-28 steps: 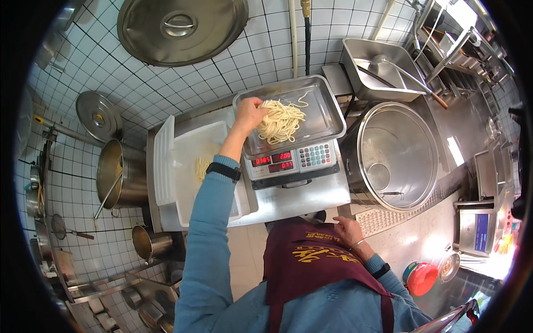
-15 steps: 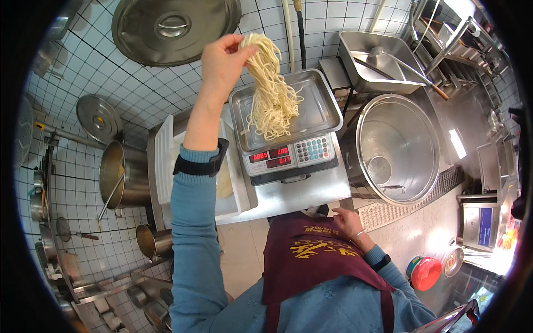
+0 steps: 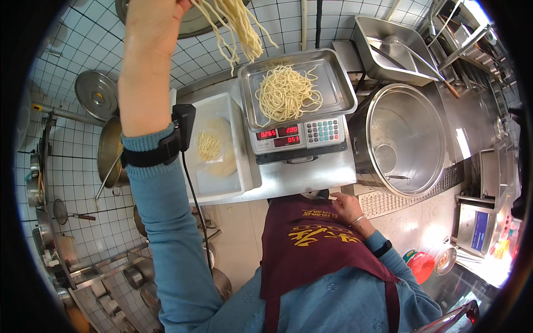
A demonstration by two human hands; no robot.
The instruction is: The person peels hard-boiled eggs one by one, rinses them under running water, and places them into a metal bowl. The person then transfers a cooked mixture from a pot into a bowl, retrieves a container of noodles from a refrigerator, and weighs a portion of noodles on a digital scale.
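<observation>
My left hand (image 3: 157, 25), partly cut off by the top edge, grips a bunch of pale noodles (image 3: 242, 33) that hangs down with loose strands. Behind the strands a steel lid shows in part. A loose heap of noodles (image 3: 286, 91) lies in the shallow steel tray (image 3: 336, 91), which rests on a digital scale (image 3: 269, 142) with red lit figures. To the left stands a white plastic bin (image 3: 242, 166) with a small clump of noodles (image 3: 209, 145) inside. Low in front of my maroon apron, my right hand (image 3: 347, 208) is loosely curled with nothing visible in it.
Right of the scale stands a large steel pot (image 3: 408, 141) with a strainer inside. Behind it, a deep steel pan (image 3: 383, 47) holds long-handled tools. Another pot (image 3: 111, 166) is at the left. A dark cord (image 3: 195, 205) hangs from my left wristband.
My left hand has lifted up and to the left, away from the tray, with part of the noodles. The rest stay heaped on the tray. My right hand stays where it was.
</observation>
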